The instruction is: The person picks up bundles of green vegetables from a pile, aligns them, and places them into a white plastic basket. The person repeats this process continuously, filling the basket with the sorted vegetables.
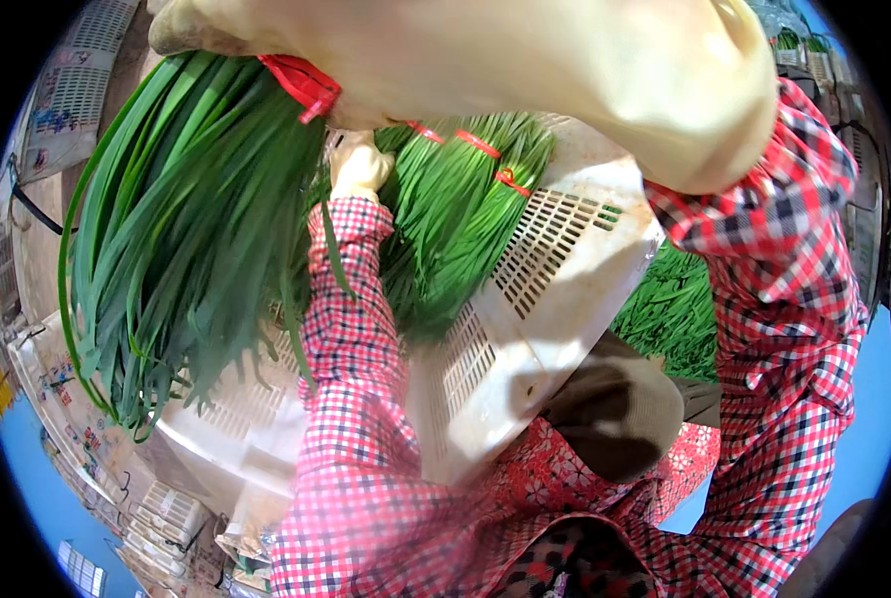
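Note:
Close to the camera, my right hand (445,60), in a pale yellow rubber glove, grips a large bunch of long green leaves, likely garlic chives (183,217). Red tape (303,86) binds this bunch, and its leaf ends hang at the left. Lower down, my left hand (359,168), also gloved, appears curled beside several bunches of the same leaves (464,202) with red bands. Those bunches lie in a white slotted plastic crate (572,261). The front of the left hand is partly hidden, so whether it holds anything is unclear.
More cut green leaves (673,314) lie to the right of the crate, beyond my knee (617,411). Stacked pale crates (165,516) stand at lower left, and further slotted crates (82,82) at upper left.

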The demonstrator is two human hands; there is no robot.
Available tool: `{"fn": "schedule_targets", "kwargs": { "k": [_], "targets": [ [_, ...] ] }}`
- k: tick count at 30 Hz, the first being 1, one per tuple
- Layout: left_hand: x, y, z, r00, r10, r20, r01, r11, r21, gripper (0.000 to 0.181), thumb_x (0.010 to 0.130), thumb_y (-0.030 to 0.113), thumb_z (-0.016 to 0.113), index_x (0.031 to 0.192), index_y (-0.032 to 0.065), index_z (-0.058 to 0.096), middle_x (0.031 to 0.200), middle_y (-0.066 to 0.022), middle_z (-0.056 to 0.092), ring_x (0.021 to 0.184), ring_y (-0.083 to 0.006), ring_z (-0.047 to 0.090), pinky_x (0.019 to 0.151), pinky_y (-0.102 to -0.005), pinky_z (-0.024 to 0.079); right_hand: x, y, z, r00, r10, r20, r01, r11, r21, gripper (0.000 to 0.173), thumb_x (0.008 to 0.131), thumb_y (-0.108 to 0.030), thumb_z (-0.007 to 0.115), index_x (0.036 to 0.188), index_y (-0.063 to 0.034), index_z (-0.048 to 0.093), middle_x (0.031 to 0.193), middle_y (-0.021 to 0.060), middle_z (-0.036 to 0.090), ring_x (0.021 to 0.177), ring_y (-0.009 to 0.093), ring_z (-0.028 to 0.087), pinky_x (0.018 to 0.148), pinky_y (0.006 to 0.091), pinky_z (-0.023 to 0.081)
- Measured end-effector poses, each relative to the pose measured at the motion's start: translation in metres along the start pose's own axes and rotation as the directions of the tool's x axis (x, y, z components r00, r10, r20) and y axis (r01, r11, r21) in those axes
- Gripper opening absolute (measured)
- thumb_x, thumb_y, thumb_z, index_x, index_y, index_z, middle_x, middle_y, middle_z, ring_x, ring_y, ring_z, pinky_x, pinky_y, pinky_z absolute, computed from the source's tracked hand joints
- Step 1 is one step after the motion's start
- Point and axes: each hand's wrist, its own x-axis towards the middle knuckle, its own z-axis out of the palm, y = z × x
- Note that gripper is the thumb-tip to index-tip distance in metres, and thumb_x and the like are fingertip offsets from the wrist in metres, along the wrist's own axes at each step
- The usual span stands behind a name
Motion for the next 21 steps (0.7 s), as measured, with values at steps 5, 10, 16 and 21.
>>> {"fn": "schedule_targets", "kwargs": {
  "k": [5,10,16,21],
  "targets": [
    [-0.023,-0.015,0.014,0.986,-0.132,-0.098,0.132,0.991,-0.007,0.062,0.074,0.023,0.077,0.128,0.0011,0.058,0.107,-0.0257,0.069,0.103,-0.0391,0.067,0.093,-0.0461,0.052,0.027,-0.012,0.029,0.985,-0.081,-0.149,0.087,0.996,0.032,0.049,0.092,-0.006,0.052,0.141,-0.0017,0.048,0.136,0.0203,0.052,0.125,0.034,0.051,0.107,0.0453,0.039],
    [-0.001,0.018,0.015,0.997,-0.053,-0.063,0.058,0.995,0.081,0.086,0.079,0.021,0.078,0.153,0.0101,0.036,0.141,-0.023,0.054,0.127,-0.0393,0.054,0.109,-0.0435,0.043,0.025,-0.004,0.019,0.981,0.025,-0.194,-0.028,1.0,-0.014,0.052,0.092,-0.005,0.05,0.144,-0.0017,0.046,0.144,0.0217,0.051,0.132,0.035,0.049,0.114,0.0463,0.037],
    [-0.005,-0.012,0.031,0.991,-0.111,-0.077,0.094,0.975,-0.2,0.072,0.079,0.021,0.076,0.143,0.0076,0.047,0.132,-0.0217,0.059,0.118,-0.0391,0.059,0.1,-0.0446,0.049,-0.047,-0.002,0.003,0.967,0.25,0.039,-0.253,0.949,0.189,0.042,0.084,-0.005,0.061,0.126,0.002,0.061,0.129,0.0212,0.062,0.117,0.035,0.06,0.101,0.0433,0.049],
    [0.007,0.005,0.031,0.997,-0.071,0.041,0.077,0.985,-0.154,0.073,0.08,0.02,0.065,0.148,0.0059,0.043,0.133,-0.0235,0.059,0.121,-0.0414,0.057,0.103,-0.044,0.047,-0.149,-0.001,-0.055,0.951,0.309,-0.025,-0.306,0.949,0.067,0.038,0.082,-0.004,0.065,0.12,0.0026,0.065,0.125,0.02,0.065,0.11,0.032,0.064,0.092,0.04,0.055]
  ]
}}
